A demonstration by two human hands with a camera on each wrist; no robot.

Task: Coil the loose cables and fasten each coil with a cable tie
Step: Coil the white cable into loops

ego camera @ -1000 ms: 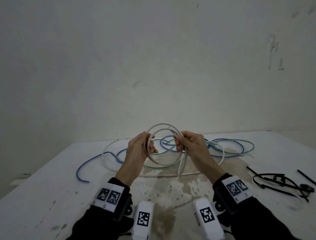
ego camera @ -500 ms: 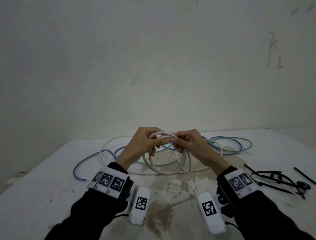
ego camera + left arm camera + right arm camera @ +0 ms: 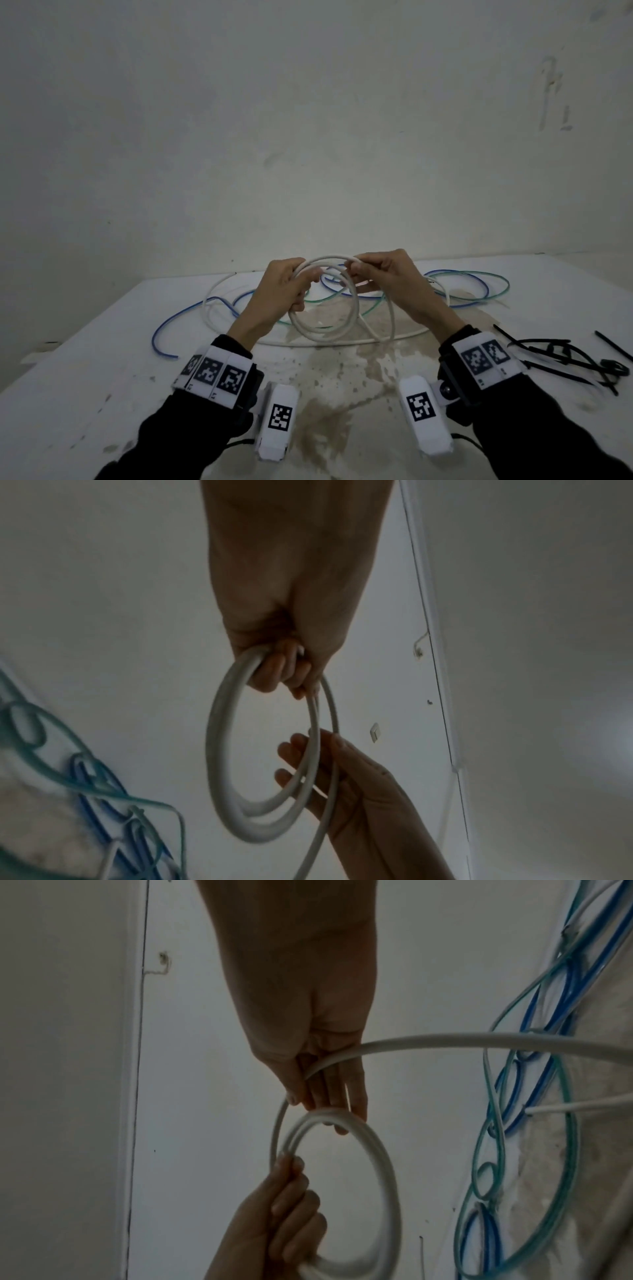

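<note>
The white cable (image 3: 323, 329) is being wound into a small coil held up in the air between the two hands, above the stained white table (image 3: 102, 359), with a few loops already lying together and hanging down as a near-upright ring. The left hand (image 3: 284, 291) is gripping the bundled loops on their left side, its fingers (image 3: 274, 674) curling right around the strands, while the right hand (image 3: 383, 277) is pinching the free run of the cable at the top right of the ring, its fingers (image 3: 329, 1093) lying fairly straight with the strand passing between them and the thumb. From that pinch the loose tail is dropping to the right of the coil, down onto the table, and sweeping out in one wide loop toward the far edge (so a good length is, by my reckoning, still waiting to be wound). The coming turn hinges on this: the unwound length lies on the right hand's side, so that hand is the one placed to feed the next loop across into the left hand's grip. Behind the coil, a blue cable (image 3: 164, 329) and a green cable (image 3: 493, 291) are sprawling loosely over one another on the table. Well off to the right, near the right sleeve, a heap of black cable ties (image 3: 561, 356) is lying untouched.
</note>
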